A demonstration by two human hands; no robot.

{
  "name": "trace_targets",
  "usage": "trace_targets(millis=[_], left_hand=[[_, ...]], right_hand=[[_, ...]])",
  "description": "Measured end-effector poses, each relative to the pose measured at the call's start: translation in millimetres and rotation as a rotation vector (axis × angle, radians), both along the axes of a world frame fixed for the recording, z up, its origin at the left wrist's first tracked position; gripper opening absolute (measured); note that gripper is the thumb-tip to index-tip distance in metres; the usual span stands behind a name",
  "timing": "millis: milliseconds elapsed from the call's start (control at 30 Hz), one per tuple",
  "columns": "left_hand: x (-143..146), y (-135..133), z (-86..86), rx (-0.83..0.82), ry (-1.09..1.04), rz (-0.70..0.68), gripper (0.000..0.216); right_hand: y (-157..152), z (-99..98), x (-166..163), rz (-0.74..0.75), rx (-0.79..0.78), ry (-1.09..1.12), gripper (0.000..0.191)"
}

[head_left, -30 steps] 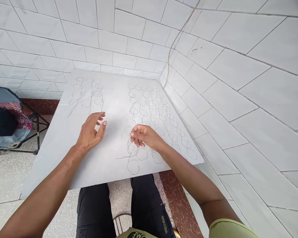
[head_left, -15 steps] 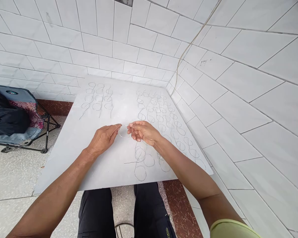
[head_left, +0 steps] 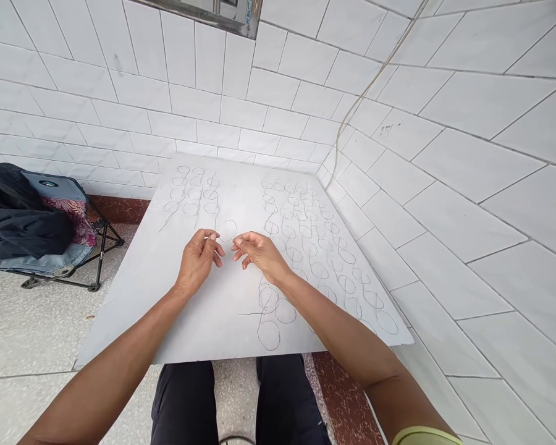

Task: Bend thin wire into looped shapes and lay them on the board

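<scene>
A thin wire bent into a round loop [head_left: 231, 220] stands between my hands, over the middle of the white tabletop [head_left: 204, 327]. My left hand [head_left: 198, 256] pinches it with thumb and forefinger at its lower left. On the lower right side, the fingertips of my right hand [head_left: 262, 252] close on the same wire, other fingers curled loosely. Several wires shaped into rows of loops [head_left: 279, 337] lie to the right, partly hidden under my right forearm. Another group of looped wires [head_left: 210, 194] lies at the far left of the tabletop.
White tiled walls [head_left: 445, 204] border the tabletop at the back and right. A cable [head_left: 352, 111] runs down the corner. At left stands a folding chair [head_left: 81, 191] with dark cloth [head_left: 41, 222] on it. My legs [head_left: 185, 402] are below the near edge.
The wire loop has turned from below my fingertips to above them. My left fingers have curled into a pinch, and my hands have come closer together. The camera view has tilted up slightly.
</scene>
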State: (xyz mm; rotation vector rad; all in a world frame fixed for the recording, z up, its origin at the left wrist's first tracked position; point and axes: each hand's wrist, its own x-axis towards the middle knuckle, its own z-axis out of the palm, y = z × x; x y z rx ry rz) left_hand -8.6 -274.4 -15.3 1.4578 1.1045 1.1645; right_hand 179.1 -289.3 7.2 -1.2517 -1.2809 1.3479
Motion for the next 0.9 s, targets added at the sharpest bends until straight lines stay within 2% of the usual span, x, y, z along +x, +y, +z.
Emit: trace_targets(millis=[167, 333, 467, 667, 900], left_hand=[[-4, 8, 0.8, -0.079, -0.206, -0.074, 0.026], [-4, 13, -2.7, -0.147, -0.328, -0.118, 0.025], [-4, 14, -5.3, -0.137, -0.253, -0.129, 0.027], [-8, 8, 2.6, -0.103, -0.014, -0.198, 0.039], [-6, 4, 1.7, -0.032, 0.053, -0.258, 0.041]], right_hand=[[16, 2.7, -1, -0.173, 0.064, -0.06, 0.027], [25, -1.7, 5, 0.003, 0.093, -0.049, 0.035], [27, -4.5, 6, 0.034, 0.12, -0.046, 0.038], [23, 2.2, 10, -0.047, 0.058, -0.042, 0.036], [33, 14.0, 17, -0.098, 0.037, -0.048, 0.034]])
